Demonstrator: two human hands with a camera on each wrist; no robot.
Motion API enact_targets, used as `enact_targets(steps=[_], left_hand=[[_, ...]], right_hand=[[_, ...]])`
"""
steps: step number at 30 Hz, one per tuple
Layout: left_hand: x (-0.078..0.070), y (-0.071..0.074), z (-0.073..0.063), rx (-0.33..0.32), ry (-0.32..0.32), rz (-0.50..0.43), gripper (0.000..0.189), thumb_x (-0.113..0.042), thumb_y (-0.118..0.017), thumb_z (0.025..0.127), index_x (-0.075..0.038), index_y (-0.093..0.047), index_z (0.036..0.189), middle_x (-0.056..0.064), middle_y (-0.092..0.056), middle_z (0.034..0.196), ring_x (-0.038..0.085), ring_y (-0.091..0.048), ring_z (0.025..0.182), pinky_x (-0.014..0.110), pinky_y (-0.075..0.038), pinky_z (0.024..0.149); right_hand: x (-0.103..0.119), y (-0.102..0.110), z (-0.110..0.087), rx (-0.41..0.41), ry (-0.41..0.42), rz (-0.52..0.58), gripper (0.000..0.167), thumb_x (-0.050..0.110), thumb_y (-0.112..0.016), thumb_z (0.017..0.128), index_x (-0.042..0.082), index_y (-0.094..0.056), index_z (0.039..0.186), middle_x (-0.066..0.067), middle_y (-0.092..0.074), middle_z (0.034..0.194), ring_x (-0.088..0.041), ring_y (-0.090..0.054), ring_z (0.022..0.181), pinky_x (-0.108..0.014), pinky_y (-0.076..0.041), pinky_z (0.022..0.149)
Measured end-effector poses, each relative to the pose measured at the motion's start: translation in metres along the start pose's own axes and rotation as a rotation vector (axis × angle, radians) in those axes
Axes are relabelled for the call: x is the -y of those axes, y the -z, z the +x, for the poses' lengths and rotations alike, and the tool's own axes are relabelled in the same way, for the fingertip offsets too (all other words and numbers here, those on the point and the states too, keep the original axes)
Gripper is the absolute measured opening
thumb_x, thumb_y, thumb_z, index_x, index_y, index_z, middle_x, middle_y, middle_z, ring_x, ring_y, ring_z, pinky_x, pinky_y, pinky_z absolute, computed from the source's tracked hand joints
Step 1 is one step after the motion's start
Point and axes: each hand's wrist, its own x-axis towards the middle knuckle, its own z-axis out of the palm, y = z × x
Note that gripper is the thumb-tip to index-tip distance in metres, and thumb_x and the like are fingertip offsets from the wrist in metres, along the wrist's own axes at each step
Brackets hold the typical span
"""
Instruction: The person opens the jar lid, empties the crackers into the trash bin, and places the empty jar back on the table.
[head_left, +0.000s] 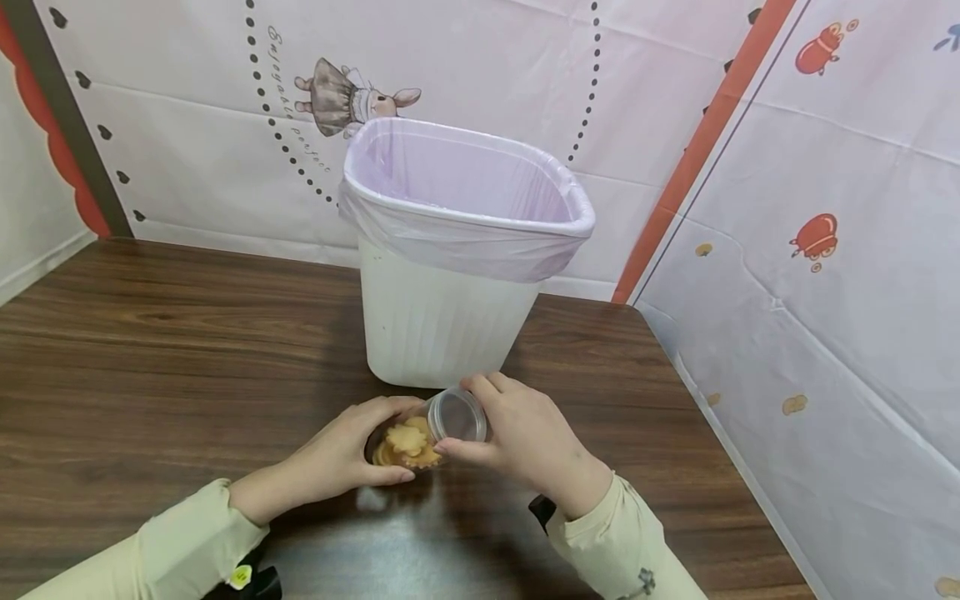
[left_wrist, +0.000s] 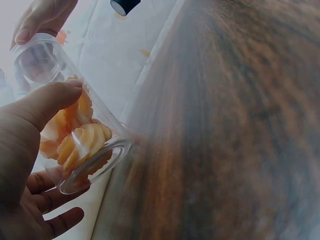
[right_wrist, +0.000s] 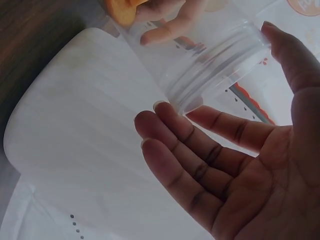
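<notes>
Pale sleeves [head_left: 176, 542] right up front, arms over the wood tbl [head_left: 187, 333]. L hand [head_left: 341, 450] is curled round a clear jar [head_left: 435, 422] w/ yellowish cookies [head_left: 407, 440] inside, R hand [head_left: 528, 433] pinching its round end btwn thumb n fingers. Jar's tipped, just in front of the white bin [head_left: 442, 325] w/ the lilac bag [head_left: 465, 242]; can't tell if it touches the tbl tbh.

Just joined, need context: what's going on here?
A person is holding a clear jar, tilted, with both hands. The left hand grips its body; the right hand holds the ridged end between thumb and finger. I can't tell whether that end is capped. Golden, cookie-like pieces are inside the jar. A white bin with a pale purple liner stands just beyond on the wooden table.
</notes>
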Motion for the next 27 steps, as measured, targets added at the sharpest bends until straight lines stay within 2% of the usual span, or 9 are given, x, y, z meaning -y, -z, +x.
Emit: enact_targets(steps=[6,19,27], left_hand=[[-0.0007,0.0007,0.0005,0.008,0.009,-0.003,0.074,-0.034,-0.084,0.071,-0.017,-0.05,0.135,-0.007,-0.061,0.125,0.005,-0.057,0.104,0.033,-0.05,0.087],[-0.0006,0.0009,0.0011,0.017,0.009,-0.017,0.074,-0.036,-0.084,0.072,-0.018,-0.05,0.135,-0.008,-0.061,0.124,0.003,-0.057,0.102,0.03,-0.049,0.085],[-0.0003,0.0005,0.001,0.021,0.018,-0.018,0.073,-0.036,-0.084,0.072,-0.019,-0.05,0.135,-0.008,-0.061,0.124,0.003,-0.057,0.102,0.03,-0.049,0.085]], right_hand=[[-0.0014,0.0033,0.0001,0.033,0.018,0.016,0.06,0.057,-0.071,0.076,0.013,-0.061,0.116,0.001,-0.065,0.096,-0.01,-0.06,0.079,-0.028,-0.052,0.068],[-0.0063,0.0067,-0.0009,0.04,0.081,0.054,0.066,0.053,-0.077,0.073,0.014,-0.058,0.122,0.0,-0.064,0.104,-0.012,-0.063,0.086,-0.031,-0.054,0.072],[-0.0101,0.0076,-0.0006,0.038,0.14,0.053,0.066,0.051,-0.078,0.073,0.014,-0.058,0.124,0.002,-0.063,0.104,-0.012,-0.063,0.083,-0.03,-0.053,0.072]])
